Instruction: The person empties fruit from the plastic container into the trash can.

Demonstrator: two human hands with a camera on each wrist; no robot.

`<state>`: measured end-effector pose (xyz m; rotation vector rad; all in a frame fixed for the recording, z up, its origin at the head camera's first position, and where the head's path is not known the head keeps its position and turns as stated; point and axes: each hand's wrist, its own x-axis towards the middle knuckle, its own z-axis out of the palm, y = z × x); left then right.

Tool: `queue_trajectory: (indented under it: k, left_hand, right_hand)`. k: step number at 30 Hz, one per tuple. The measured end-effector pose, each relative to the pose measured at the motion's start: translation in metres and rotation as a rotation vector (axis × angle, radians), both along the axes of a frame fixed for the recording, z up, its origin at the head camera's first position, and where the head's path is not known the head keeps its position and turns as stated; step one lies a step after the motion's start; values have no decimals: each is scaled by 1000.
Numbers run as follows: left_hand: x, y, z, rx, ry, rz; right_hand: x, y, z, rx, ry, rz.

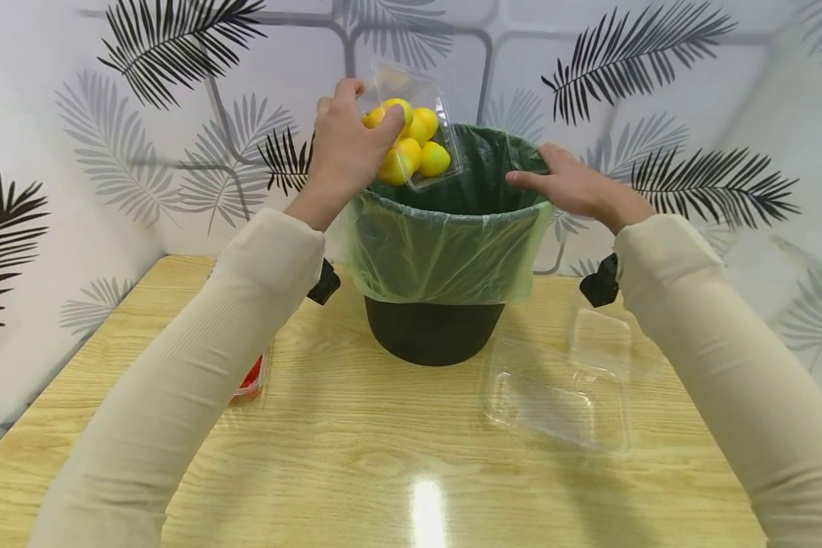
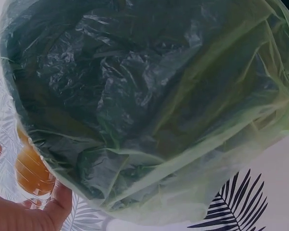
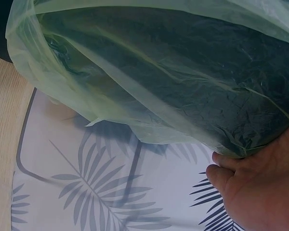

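Left hand (image 1: 349, 144) gripping fruit box (image 1: 422, 135), right hand (image 1: 575, 183) gripping bin (image 1: 434, 331), red-filled tray (image 1: 252, 379) head-view only

Yellow fruits (image 1: 434, 159), black bin (image 1: 435, 333), translucent green liner (image 1: 445, 259), palm-leaf-patterned white wall (image 1: 411, 30)

1. You have a wood-grain table (image 1: 342, 472) with a bright reflection (image 1: 428, 514) near you.
2. To your right lies clear plastic packaging (image 1: 555, 407).
3. To your left, something red (image 1: 250, 376) shows in clear plastic (partly hidden).
4. Behind, you see black and grey leaf prints (image 1: 633, 65).
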<state>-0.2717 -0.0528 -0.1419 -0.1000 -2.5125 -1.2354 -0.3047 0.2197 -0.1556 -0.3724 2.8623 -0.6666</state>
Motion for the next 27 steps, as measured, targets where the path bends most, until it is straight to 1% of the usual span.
queue_trajectory:
  k: [15,22,27]
  left_hand:
    - [2,0,1,-94,86,1]
    - [4,-4,1,-156,171,-33]
    - [5,-6,2,-184,200,-49]
  right_hand:
    - [0,0,-1,-8,0,-6]
    - [-1,0,-2,-6,5,-4]
    - [-1,0,-2,1,10,-6]
